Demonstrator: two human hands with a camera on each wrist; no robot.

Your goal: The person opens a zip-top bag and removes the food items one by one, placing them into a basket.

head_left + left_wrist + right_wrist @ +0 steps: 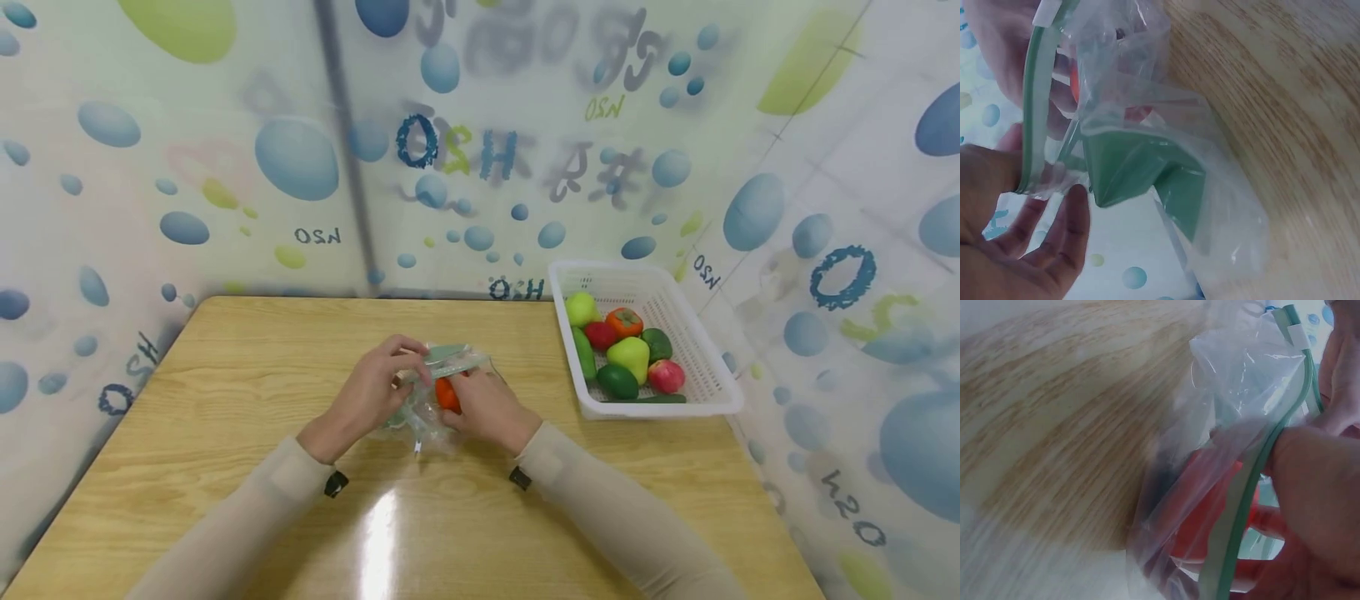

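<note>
A clear zip bag (423,421) with a green zip strip (1036,106) and a white slider (1299,336) is between the two hands, low over the wooden table. My left hand (372,385) holds the bag's mouth at one end of the strip, thumb and fingers pinching the film. My right hand (487,406) reaches in through the mouth, its fingers curled round a smooth red-orange fruit (447,394). Film covers part of this fruit (1200,515) in the right wrist view. A green panel (1141,162) shows on the bag in the left wrist view.
On the right of the table (247,358) stands a white plastic basket (705,367). It holds several fruits and vegetables, among them a yellow-green pear (628,360), an orange persimmon (624,322) and a green apple (581,309). A patterned wall sheet (480,208) borders the table's back.
</note>
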